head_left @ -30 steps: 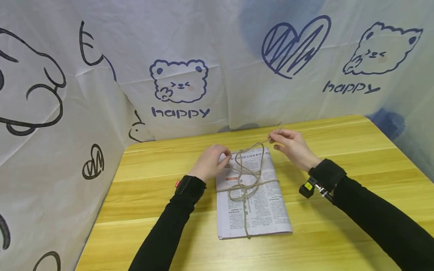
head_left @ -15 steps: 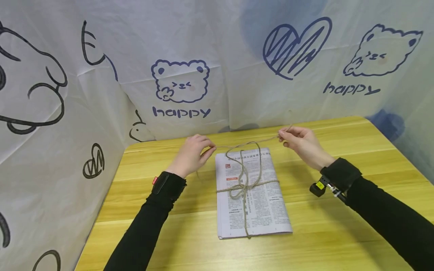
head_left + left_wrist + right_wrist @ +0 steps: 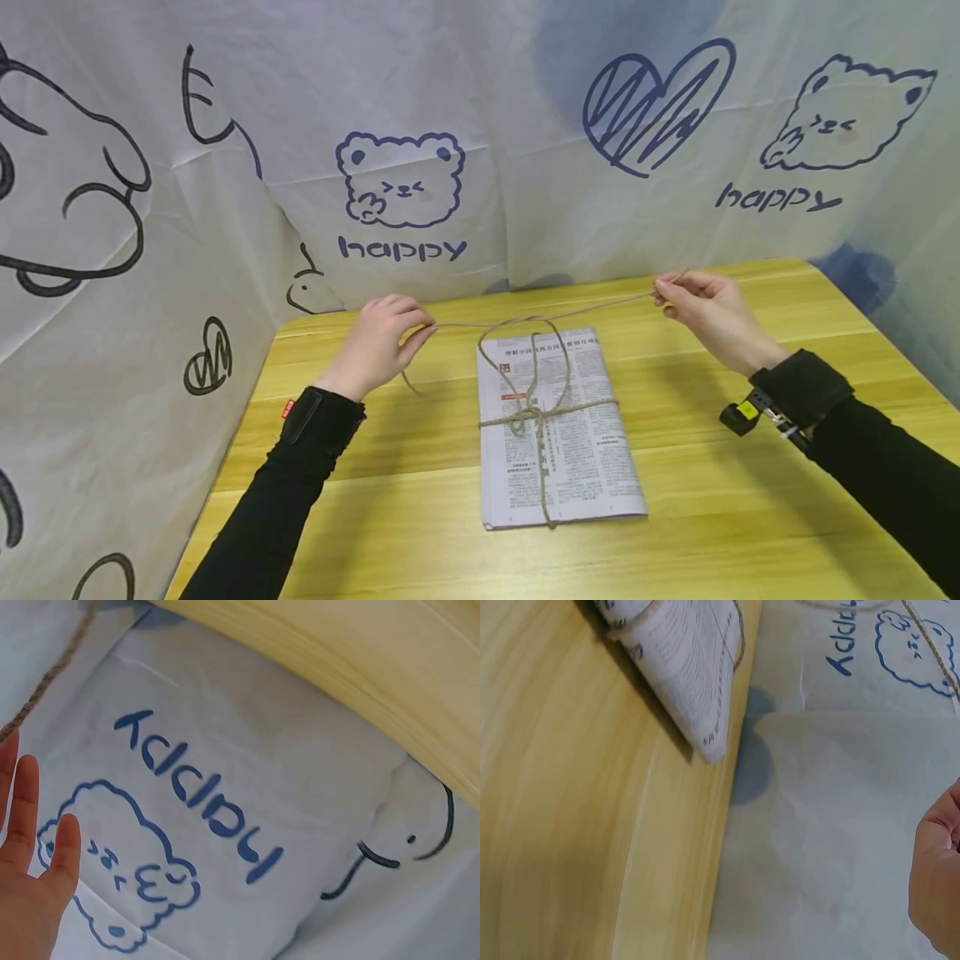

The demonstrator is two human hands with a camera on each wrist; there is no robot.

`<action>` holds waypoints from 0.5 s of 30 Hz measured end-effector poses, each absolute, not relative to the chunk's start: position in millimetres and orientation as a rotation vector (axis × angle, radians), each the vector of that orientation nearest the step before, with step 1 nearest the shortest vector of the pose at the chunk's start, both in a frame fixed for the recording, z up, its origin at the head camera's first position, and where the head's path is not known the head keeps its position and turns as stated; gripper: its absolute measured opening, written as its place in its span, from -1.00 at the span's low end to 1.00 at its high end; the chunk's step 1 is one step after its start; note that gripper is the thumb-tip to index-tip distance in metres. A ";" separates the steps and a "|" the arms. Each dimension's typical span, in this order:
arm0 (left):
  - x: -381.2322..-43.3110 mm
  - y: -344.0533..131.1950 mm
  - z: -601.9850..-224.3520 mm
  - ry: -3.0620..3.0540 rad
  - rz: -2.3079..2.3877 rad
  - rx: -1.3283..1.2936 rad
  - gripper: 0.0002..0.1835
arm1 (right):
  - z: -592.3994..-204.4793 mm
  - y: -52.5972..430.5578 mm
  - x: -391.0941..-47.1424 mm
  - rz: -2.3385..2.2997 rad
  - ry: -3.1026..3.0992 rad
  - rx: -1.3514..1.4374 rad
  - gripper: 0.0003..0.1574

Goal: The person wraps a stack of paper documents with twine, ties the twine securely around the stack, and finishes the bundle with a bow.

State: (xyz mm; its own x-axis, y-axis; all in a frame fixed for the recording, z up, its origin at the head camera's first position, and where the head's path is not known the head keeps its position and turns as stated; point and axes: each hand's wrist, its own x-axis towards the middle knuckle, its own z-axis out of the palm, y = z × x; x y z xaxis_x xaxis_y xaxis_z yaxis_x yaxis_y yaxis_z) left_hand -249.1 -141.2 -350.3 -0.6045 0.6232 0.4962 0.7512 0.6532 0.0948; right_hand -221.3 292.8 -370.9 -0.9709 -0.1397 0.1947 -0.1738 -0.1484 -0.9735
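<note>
A folded stack of newspaper (image 3: 585, 467) lies on the wooden table, bound crosswise by brown twine (image 3: 543, 475) that meets in a knot near its middle. Two loops of twine rise from the knot and cross over the stack's far edge. To the left, my left hand (image 3: 382, 342) pinches one twine end between thumb and fingers, and a short tail hangs below it. Out to the right, my right hand (image 3: 708, 317) pinches the other end, its tip sticking up past the fingers. Between the hands the twine runs nearly straight. The left wrist view shows twine (image 3: 52, 675) at the fingertips.
The yellow wood-grain table (image 3: 720, 517) reaches back to a white cloth (image 3: 525, 208) printed with bears, hearts and lettering. This cloth also hangs along the left side. A small camera (image 3: 741, 417) is strapped to the right wrist.
Both hands have moved apart, left hand leftward and right hand rightward, each with a twine end. The twine between them is straighter, and the small loop by the knot has shrunk.
</note>
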 end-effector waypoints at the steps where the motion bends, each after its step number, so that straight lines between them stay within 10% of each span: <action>1: -247.7 -144.3 -349.0 -2.451 -0.415 -1.075 -0.90 | -370.8 296.4 -220.5 2.343 -2.021 0.376 -0.79; 15: -234.2 -184.0 -344.5 -2.520 -0.377 -1.024 -0.89 | -373.4 338.9 -213.1 2.495 -1.792 0.360 -0.80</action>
State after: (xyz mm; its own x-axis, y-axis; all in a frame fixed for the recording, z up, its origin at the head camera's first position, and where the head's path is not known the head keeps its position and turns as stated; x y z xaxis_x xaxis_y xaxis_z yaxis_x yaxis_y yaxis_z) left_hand -234.2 -184.0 -344.5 -0.6554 0.6047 0.4525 0.7108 0.6964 0.0988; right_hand -213.1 338.9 -373.4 -0.9717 -0.0957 0.2159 -0.1741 -0.3276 -0.9286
